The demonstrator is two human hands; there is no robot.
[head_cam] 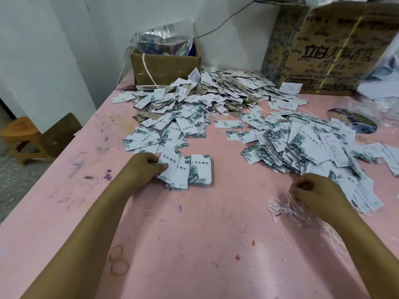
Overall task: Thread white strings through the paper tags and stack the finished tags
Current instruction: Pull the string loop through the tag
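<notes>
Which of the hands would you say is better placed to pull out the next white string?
The right hand: its fingers pinch at the white strings, while the left hand holds the tags.

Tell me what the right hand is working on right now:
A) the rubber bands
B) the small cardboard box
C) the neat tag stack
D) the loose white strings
D: the right hand pinches at the white strings, while the left hand holds the tag stack.
</notes>
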